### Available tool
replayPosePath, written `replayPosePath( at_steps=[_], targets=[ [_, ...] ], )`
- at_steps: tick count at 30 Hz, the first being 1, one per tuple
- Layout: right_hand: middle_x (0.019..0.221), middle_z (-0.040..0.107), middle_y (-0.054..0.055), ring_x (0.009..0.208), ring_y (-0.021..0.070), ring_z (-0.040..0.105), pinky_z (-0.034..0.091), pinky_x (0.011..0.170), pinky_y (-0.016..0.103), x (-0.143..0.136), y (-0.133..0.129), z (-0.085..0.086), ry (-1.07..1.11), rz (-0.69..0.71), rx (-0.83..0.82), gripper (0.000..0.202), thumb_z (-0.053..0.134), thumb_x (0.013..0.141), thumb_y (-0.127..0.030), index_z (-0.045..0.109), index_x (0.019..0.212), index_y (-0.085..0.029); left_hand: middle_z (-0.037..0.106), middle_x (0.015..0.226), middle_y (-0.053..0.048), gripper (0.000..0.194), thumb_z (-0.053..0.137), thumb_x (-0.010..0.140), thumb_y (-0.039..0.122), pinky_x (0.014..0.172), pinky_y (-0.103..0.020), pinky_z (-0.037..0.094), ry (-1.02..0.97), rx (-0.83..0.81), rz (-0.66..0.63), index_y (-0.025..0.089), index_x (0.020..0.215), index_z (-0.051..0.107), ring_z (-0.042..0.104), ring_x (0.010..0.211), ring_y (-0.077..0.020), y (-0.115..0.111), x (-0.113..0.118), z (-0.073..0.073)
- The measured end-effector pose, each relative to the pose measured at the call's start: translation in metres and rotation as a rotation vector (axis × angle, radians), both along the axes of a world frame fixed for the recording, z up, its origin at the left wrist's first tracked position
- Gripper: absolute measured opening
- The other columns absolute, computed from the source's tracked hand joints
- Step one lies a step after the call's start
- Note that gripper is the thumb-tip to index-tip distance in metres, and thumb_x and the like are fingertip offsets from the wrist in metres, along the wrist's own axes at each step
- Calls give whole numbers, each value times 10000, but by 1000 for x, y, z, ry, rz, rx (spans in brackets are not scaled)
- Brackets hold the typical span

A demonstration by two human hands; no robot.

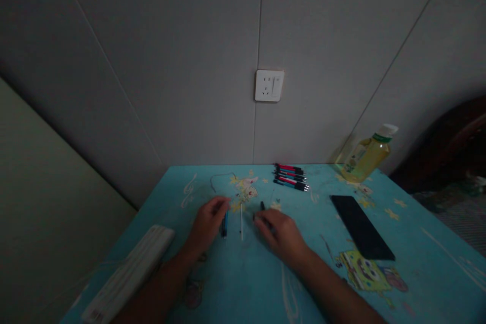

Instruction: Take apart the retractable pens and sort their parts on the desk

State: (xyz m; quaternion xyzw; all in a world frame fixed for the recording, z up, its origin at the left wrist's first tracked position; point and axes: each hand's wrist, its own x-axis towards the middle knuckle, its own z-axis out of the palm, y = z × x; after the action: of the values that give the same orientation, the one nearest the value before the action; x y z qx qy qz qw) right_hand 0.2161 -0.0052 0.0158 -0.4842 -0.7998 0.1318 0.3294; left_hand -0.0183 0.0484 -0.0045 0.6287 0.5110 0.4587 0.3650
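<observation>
L hand (207, 220) – fingers curled, narrow thumb gap – at the blue-black pen parts (226, 221), 9 o'clock of the thin white rod (241, 225); contact unclear. R hand (283, 233), fingertips drawn close, by a small dark piece (262, 206) at approx. 2 o'clock; can't tell if gripped. Row of pens (291, 178): 1–2 o'clock.

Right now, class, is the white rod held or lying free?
Free: the white rod rests on the table between the left hand and right hand, touching neither.
</observation>
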Motion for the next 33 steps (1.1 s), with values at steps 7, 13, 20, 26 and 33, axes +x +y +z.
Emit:
replayPosePath(
  at_steps=[7,13,20,26,33],
  targets=[
    [1091,641,163,1001,286,580,414,893,388,85,48,-17,-351,-663,114,341,476,955,-265,593,1252,-144,678,870,-70,256,448,949,318,799,-313,449,650,263,55,179,918,661,620,828,-201,10,-11,-10],
    [1035,625,177,964,296,579,391,830,374,117,60,-31,-507,-812,-27,299,485,962,-303,621,1162,-128,653,823,-74,232,448,941,257,805,-336,412,939,349,109,180,837,641,577,835,-218,13,-13,-12],
    [1030,623,173,964,287,580,378,841,357,119,66,-35,-497,-800,-48,298,495,963,-342,628,1119,-126,666,886,-96,235,435,958,281,830,-349,411,1020,327,132,178,934,644,592,891,-241,17,-12,-13],
    [1044,643,147,977,276,586,374,835,344,122,70,-37,-461,-778,-68,251,514,954,-339,646,1065,-157,647,791,-63,223,398,981,347,692,-299,407,1067,213,126,185,972,552,622,729,-206,-3,-3,-5],
    [1024,679,112,963,260,612,384,792,337,121,72,-39,-393,-723,-77,233,523,943,-332,659,1070,-191,662,864,-74,128,389,963,187,687,-281,424,1051,149,-26,175,982,516,643,780,-196,-9,7,-12]
  ],
)
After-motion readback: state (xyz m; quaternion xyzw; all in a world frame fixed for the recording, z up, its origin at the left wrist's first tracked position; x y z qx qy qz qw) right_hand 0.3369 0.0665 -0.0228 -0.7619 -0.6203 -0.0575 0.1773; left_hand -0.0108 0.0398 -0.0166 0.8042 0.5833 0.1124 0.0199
